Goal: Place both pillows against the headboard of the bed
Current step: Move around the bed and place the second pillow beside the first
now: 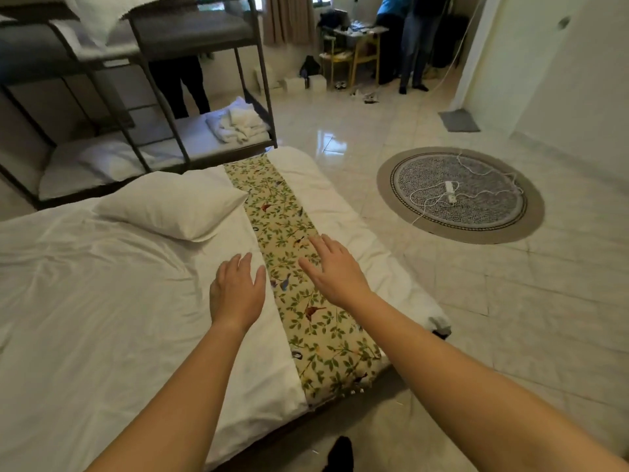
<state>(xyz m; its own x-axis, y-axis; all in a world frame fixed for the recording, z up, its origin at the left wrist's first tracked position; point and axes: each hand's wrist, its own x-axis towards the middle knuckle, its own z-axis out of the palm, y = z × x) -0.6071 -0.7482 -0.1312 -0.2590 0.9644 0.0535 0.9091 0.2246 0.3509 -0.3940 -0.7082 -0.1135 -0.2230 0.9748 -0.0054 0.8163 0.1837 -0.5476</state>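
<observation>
One white pillow point(170, 204) lies flat on the white-sheeted bed point(85, 301), near the far side, beside a floral runner point(299, 267) that crosses the foot of the mattress. My left hand point(236, 291) hovers over the sheet just left of the runner, fingers apart, holding nothing. My right hand point(332, 267) is stretched over the runner, fingers spread, also empty. Both hands are apart from the pillow, which lies up and to the left of them. No second pillow shows on this bed, and the headboard is out of view.
A metal bunk bed point(190, 131) stands right behind the bed, with folded towels point(238, 124) and a pillow on its lower mattress. To the right is tiled floor with a round rug point(459, 195) carrying a power strip and cord. People stand by a desk point(357, 46) at the back.
</observation>
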